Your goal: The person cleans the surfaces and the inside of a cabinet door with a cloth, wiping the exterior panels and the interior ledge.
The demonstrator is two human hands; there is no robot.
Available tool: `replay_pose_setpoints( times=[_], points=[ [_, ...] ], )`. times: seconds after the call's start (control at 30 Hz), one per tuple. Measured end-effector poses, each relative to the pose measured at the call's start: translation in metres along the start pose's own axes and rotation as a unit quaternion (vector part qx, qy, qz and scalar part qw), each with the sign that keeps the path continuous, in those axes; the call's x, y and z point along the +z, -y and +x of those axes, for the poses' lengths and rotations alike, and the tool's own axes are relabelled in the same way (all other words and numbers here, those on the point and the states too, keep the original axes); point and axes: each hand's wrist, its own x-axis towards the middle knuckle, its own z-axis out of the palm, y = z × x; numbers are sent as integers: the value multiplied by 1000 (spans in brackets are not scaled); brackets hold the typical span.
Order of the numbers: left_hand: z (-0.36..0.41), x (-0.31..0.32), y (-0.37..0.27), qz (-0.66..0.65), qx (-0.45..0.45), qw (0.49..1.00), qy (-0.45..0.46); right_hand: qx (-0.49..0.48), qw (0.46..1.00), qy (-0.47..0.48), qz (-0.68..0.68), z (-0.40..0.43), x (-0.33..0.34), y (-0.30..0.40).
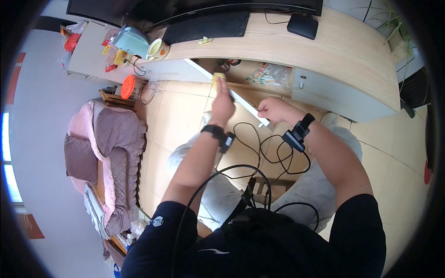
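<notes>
A white cabinet door (244, 103) swings out from the low wooden cabinet, seen edge-on from above. My left hand (223, 103) presses a yellow sponge or cloth (219, 75) on the door's top edge, fingers stretched toward the hinge side. At the door's free end, my right hand (276, 109) grips the edge with fingers curled. A small knob (260, 125) sticks out near that end. Inside the open compartment lies a clear plastic bag (271, 74) of thin, coloured sticks or straws, with dark and red items farther back.
On the cabinet top (347, 52) stand a blue kettle (131, 41), a mug (158, 49) and a black box (302, 26), below a television (194, 8). Black cables (259, 149) loop between my knees. An orange-topped stool or bin (128, 87) and a covered sofa (118, 139) are at left.
</notes>
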Motion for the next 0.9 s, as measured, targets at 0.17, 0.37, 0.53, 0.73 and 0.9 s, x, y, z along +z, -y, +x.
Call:
replay_pose_setpoints(
  times=[0.17,0.37,0.53,0.73,0.9],
  points=[
    [-51,-7,-65,-54,12,996,72,48,995,19,81,0,-12,-2],
    [-78,7,-75,-34,101,994,38,67,995,21,71,-6,-21,6],
    [-57,-9,-58,47,94,992,68,83,994,47,48,-6,-20,8],
    [-2,-10,-19,19,52,998,14,67,997,-26,28,-7,-21,5],
    [-8,7,-30,-82,59,995,18,36,998,-47,-15,-1,-26,-1]
  ],
)
